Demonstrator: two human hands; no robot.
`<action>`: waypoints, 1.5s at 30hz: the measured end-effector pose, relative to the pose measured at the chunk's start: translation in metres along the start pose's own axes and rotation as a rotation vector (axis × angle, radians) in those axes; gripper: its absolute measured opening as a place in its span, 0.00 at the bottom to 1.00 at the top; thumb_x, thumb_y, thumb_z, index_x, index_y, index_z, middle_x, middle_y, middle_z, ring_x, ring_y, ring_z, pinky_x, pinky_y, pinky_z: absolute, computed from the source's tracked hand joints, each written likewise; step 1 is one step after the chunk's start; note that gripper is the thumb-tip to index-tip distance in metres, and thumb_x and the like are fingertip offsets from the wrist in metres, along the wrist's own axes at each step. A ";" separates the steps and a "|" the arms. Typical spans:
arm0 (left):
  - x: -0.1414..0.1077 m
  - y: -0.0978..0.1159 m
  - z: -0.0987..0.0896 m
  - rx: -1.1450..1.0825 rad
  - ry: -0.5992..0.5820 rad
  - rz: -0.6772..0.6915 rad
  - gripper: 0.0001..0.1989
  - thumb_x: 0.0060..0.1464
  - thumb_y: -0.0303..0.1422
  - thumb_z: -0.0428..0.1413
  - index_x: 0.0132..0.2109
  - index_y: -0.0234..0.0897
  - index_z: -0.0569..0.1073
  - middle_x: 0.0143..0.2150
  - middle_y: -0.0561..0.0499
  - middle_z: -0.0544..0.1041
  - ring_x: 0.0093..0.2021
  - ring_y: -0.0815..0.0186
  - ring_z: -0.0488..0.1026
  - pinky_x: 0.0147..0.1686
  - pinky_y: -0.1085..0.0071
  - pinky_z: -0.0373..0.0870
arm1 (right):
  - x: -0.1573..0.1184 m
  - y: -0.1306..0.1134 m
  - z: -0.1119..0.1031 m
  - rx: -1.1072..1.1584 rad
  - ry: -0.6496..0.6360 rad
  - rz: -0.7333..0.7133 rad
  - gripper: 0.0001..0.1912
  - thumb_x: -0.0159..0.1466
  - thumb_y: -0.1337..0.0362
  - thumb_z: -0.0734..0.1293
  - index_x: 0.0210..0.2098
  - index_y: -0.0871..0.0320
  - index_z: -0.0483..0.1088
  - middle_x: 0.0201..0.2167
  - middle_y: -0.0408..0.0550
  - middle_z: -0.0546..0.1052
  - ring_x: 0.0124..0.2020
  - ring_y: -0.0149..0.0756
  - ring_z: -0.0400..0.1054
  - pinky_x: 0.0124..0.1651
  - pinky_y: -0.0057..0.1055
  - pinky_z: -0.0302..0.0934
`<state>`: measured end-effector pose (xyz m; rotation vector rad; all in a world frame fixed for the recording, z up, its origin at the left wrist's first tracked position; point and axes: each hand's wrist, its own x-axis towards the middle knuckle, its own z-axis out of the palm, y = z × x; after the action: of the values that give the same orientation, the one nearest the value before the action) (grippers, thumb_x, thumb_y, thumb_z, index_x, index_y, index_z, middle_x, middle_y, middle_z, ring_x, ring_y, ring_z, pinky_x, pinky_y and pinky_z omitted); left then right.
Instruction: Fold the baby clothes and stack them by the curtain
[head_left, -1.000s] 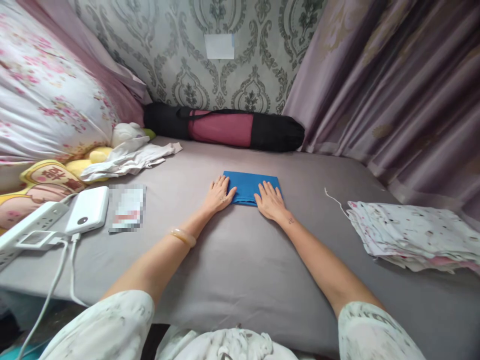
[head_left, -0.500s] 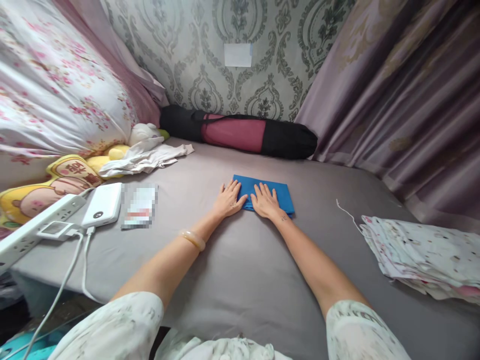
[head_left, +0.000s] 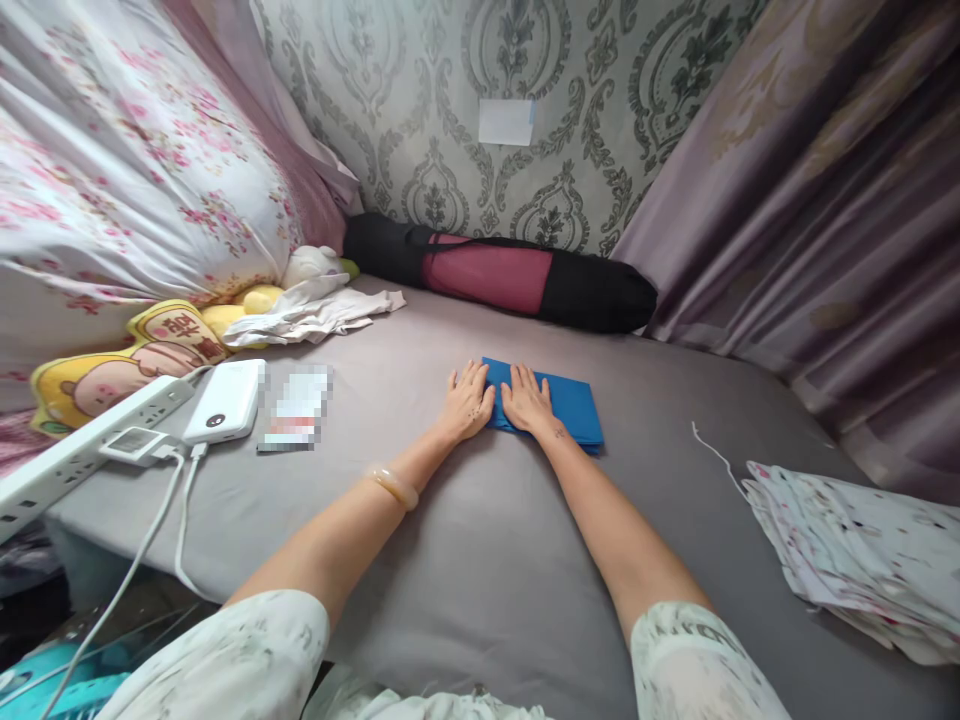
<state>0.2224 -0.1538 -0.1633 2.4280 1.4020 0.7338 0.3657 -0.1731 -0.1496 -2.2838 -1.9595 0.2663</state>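
Observation:
A folded blue cloth [head_left: 574,405], flat and rectangular with layered edges, lies on the grey sheet [head_left: 480,540]. Against its left end rests my left hand [head_left: 466,402], palm down, fingers stretched out and partly over the edge. My right hand [head_left: 527,400] presses flat on top of the cloth's left half, its fingers extended away from me. Both palms are hidden, and neither hand grips anything. On my left wrist sits a pale bangle [head_left: 394,488].
Left are a power strip [head_left: 82,465], a white power bank [head_left: 226,400] with cables, a blurred packet [head_left: 296,408], a crumpled pale cloth [head_left: 319,310] and a yellow plush [head_left: 112,380]. A black-and-red long bag [head_left: 487,275] lies by the wall; folded patterned fabric [head_left: 862,545] sits right.
My right hand has slid left across the blue cloth, closer to my left hand. The whole view has shifted and tilted slightly.

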 end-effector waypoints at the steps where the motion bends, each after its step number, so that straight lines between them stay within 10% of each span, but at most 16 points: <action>1: 0.001 -0.001 0.000 -0.030 0.029 -0.046 0.26 0.64 0.35 0.40 0.67 0.31 0.58 0.70 0.41 0.58 0.71 0.60 0.49 0.69 0.55 0.43 | 0.001 0.000 0.001 0.008 -0.005 0.000 0.33 0.71 0.55 0.44 0.71 0.67 0.43 0.72 0.55 0.44 0.72 0.43 0.35 0.70 0.51 0.31; 6: 0.006 -0.007 0.000 -0.166 0.153 -0.219 0.28 0.62 0.31 0.40 0.67 0.27 0.56 0.70 0.40 0.57 0.72 0.60 0.48 0.69 0.56 0.43 | 0.006 -0.009 -0.001 0.010 0.055 -0.019 0.33 0.71 0.56 0.45 0.70 0.67 0.45 0.72 0.57 0.43 0.72 0.45 0.34 0.70 0.51 0.31; 30: 0.005 -0.004 -0.009 -0.263 0.172 -0.252 0.27 0.65 0.35 0.36 0.66 0.31 0.59 0.69 0.41 0.60 0.71 0.62 0.51 0.69 0.56 0.44 | 0.016 -0.059 0.003 -0.025 -0.081 -0.160 0.33 0.70 0.59 0.48 0.70 0.69 0.46 0.72 0.56 0.43 0.73 0.46 0.30 0.70 0.50 0.29; 38: -0.003 0.001 -0.005 -0.019 0.056 -0.017 0.26 0.67 0.38 0.39 0.67 0.37 0.60 0.69 0.43 0.59 0.71 0.60 0.50 0.68 0.51 0.41 | 0.008 -0.008 -0.017 0.104 0.106 -0.061 0.31 0.72 0.56 0.44 0.71 0.62 0.46 0.73 0.51 0.44 0.73 0.40 0.32 0.71 0.47 0.30; 45: -0.008 0.004 0.000 0.074 -0.070 0.191 0.26 0.66 0.44 0.42 0.66 0.42 0.63 0.69 0.44 0.60 0.71 0.56 0.50 0.68 0.46 0.31 | -0.012 0.042 -0.012 -0.061 -0.018 -0.042 0.31 0.72 0.53 0.46 0.71 0.56 0.48 0.72 0.50 0.45 0.72 0.45 0.34 0.70 0.53 0.30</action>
<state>0.2215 -0.1625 -0.1638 2.6449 1.2043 0.6414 0.4070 -0.1912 -0.1454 -2.2822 -2.0492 0.2265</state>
